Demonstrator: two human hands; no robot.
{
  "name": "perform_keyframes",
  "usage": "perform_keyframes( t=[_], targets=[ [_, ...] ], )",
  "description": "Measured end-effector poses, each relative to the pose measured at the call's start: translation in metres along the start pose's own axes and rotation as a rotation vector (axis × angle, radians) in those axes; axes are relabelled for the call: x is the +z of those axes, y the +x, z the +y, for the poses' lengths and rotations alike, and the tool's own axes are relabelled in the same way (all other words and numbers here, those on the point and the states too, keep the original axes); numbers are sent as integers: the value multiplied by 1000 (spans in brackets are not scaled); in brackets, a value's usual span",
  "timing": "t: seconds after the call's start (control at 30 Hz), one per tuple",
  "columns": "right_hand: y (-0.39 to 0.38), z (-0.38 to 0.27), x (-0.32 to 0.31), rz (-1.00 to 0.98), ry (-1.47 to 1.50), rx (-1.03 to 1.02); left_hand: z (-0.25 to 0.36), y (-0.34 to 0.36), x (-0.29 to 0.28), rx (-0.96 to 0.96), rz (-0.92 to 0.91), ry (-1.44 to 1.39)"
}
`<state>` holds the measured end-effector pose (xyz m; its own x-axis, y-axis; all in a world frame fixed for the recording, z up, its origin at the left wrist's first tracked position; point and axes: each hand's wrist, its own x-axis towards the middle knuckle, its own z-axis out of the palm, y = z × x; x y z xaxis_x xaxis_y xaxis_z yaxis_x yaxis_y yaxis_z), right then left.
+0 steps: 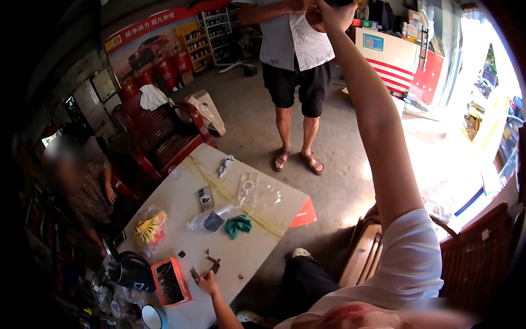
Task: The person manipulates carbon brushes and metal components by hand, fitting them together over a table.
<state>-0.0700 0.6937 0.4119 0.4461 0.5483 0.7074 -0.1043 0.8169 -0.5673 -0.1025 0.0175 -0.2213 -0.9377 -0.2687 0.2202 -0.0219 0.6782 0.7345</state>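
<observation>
Over the near part of the table, my left hand has its fingers closed at a small dark strip-like piece, which it seems to pinch. Just beyond lies a brown, irregular small part, with a few more dark bits around it. Beside that hand stands an open orange-red box filled with dark, narrow pieces. My right arm stretches far forward and up. At its end, my right hand is closed at the top edge, next to the hands of a standing person; a dark thing there is mostly cut off.
The pale table bears a bag of bananas, a black kettle, a white cup, a green cloth and clear plastic packaging. Another person sits left. Wooden chairs flank the table.
</observation>
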Motion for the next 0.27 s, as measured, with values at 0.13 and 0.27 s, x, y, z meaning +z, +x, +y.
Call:
perform_keyframes(
  t=[0.13, 0.27],
  targets=[
    [-2, -2, -15, 108, 156, -60, 11, -7, -4, -22, 46, -198],
    [-12, -8, -42, 116, 288, -86, 18, -10, -23, 29, 41, -316]
  ],
)
